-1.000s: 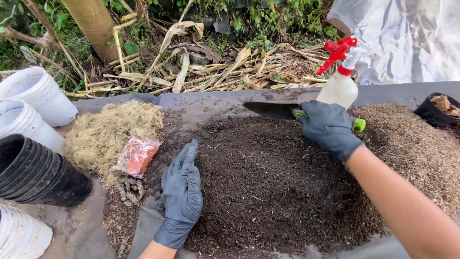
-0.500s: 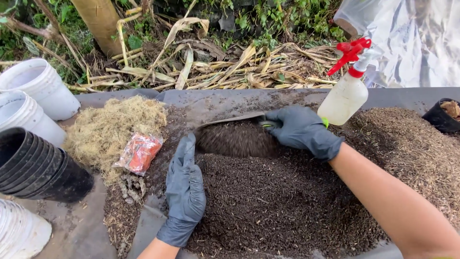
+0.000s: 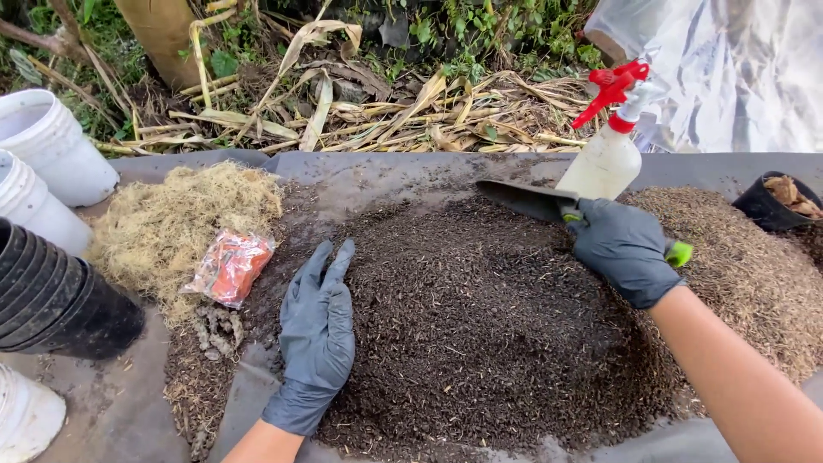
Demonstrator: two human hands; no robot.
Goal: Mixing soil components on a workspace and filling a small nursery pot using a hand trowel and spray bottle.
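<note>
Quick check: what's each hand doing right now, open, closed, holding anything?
Left hand: open, gloved, flat on the dark soil pile, holding nothing.
Right hand: closed on the green-handled metal trowel.

Both hands are covered by thin, dark grey-blue rubber gloves. On the left hand [image 3: 315, 334], at seven o'clock, the glove is wrinkled and ended by a rolled cuff at the wrist. The right hand [image 3: 626, 249], at three o'clock, is gloved alike. Both forearms are left bare; no sleeves are seen.
</note>
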